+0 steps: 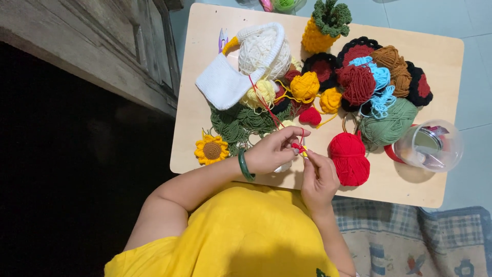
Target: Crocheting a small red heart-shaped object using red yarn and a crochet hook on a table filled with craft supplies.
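The fingers (296, 139) of the left hand (274, 151) are pinched together on a small red crochet piece (296, 147), held just above the near edge of the bench (405, 187). The right hand (319, 179) meets it from below, its fingers closed on what looks like a thin crochet hook (303, 142) at the same spot; the hook is too slim to see clearly. A red strand (264, 102) runs from the piece up across the pile toward the white yarn ball (261, 51).

A green bangle (244, 165) sits on the left wrist. Just right of the hands lies a red yarn ball (350, 158), and just left a crocheted sunflower (211, 150). Further out are green leaf work (241, 123), yellow yarn (305, 86), a green yarn ball (393, 123), a clear plastic tub (433, 145) and a crocheted pineapple (323, 28).

The likeliest trouble is the red strand: it crosses several loose balls and finished pieces, so a pull could snag it, or drag a light piece along. The tiny piece could also slip from the pinch and a stitch come loose if the tension jumps.
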